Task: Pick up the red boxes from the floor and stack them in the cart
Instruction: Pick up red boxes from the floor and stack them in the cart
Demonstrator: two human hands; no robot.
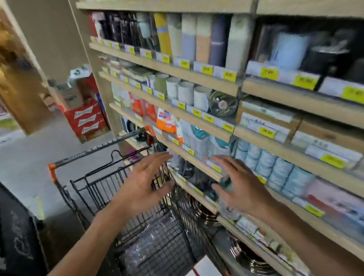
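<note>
Both hands empty, fingers spread: left hand [146, 183] over the cart [104, 188], right hand [239, 185] beside it. Red boxes [86, 121] stacked on the floor well beyond the cart, ahead-left, long sides level. Left hand probably nearer.

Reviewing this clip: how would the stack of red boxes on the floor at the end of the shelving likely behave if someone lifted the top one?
The red boxes look like printed cardboard cases with flat faces, so probably stiff and easy to grip from both sides. They sit stacked squarely, so rolling seems unlikely. Their bulk suggests a two-handed lift; the weight cannot be judged. Both the left hand and right hand are open and empty.
</note>
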